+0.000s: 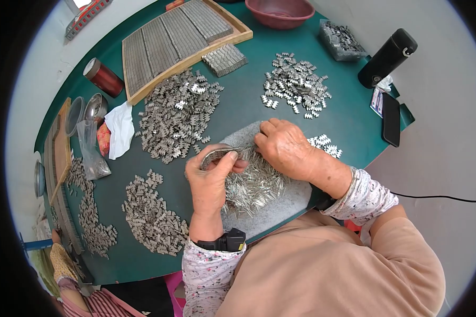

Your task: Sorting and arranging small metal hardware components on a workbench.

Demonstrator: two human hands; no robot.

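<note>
My left hand (206,185) is closed on a curved strip of joined metal links (216,154), the thumb pressing on its right end. At that same end my right hand (286,148) is bent into a pinch; whatever its fingertips hold is too small or hidden to make out. Directly below both hands lies a heap of thin silvery metal pins (256,185) on a grey felt-like mat (297,203). Partly behind my right wrist is a small group of shiny toothed metal links (325,145).
Loose link piles (180,113) cover several parts of the green table (238,100). Behind them stand a wooden tray (242,36) of link strips, a red bowl (280,20) and a plastic box (341,42). A black bottle (387,58) and phone (391,120) are right. Another person's hand (56,236) is far left.
</note>
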